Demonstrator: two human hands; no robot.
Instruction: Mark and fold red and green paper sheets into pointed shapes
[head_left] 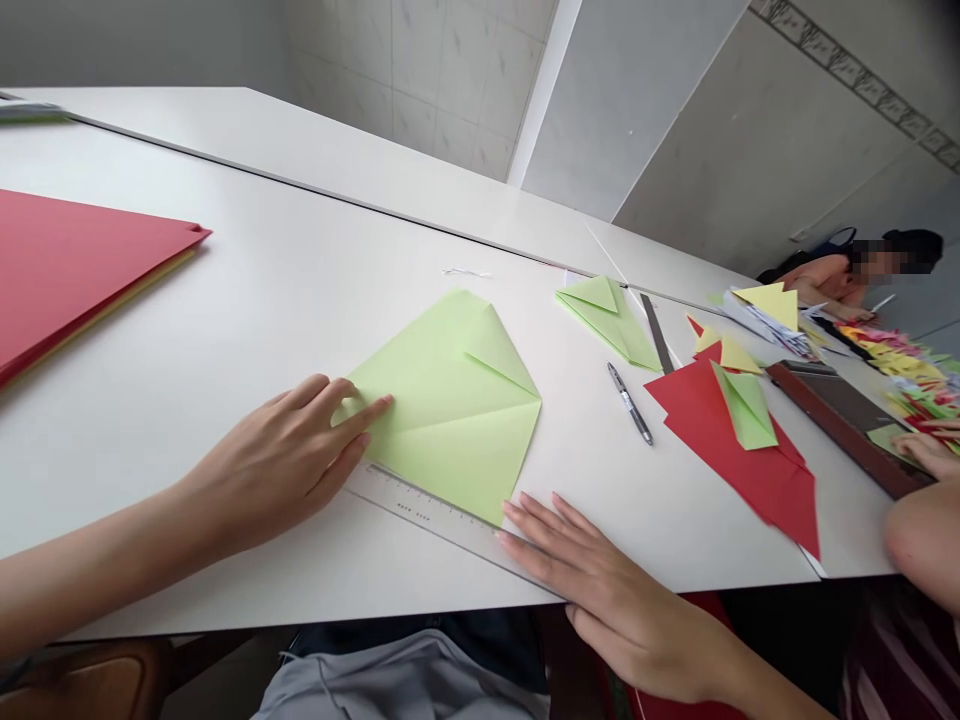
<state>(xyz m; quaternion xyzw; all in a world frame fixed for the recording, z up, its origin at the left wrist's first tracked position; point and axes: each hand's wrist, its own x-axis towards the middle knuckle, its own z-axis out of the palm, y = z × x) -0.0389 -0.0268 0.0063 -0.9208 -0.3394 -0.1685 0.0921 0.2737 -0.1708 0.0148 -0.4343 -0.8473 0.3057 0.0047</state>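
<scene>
A light green sheet of paper (442, 380) with folded flaps and a crease across it lies on the white table in front of me. My left hand (304, 450) grips its left corner, index finger stretched over the sheet and the other fingers bent; the corner is partly hidden beneath them. Along the sheet's lower edge runs a clear plastic ruler (420, 512), its marked edge against the paper. Stretched flat, the fingers of my right hand (592, 580) rest on the ruler's right part, fingertips touching the paper's lower right corner.
Red paper (82, 270) is stacked at left. To the right lie a pen (630, 403), folded green paper (607, 318), a dark strip (657, 333), red sheets (739, 450) and a dark brown board (840, 420). Another person's hand (926, 452) works there; a further person (832, 275) sits beyond.
</scene>
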